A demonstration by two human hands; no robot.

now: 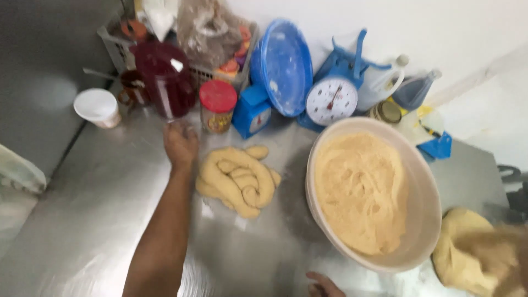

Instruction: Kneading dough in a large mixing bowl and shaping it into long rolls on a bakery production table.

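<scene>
We extend our left hand (180, 144) toward the dark red jug (165, 80) at its 12 o'clock; fingers curled, nothing gripped, contact with the jug cannot be told. The dough ropes (237, 179) lie on the steel counter (82, 220) at the hand's 4 o'clock, the dough bowl (426, 220) at 3 o'clock. Our right hand (324, 286) shows only at the bottom edge, so its grip cannot be told.

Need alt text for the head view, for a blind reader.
A left hand reaches across a steel counter toward a dark red jug, beside a coil of dough ropes; the right hand rests near a large bowl of pale dough.
</scene>
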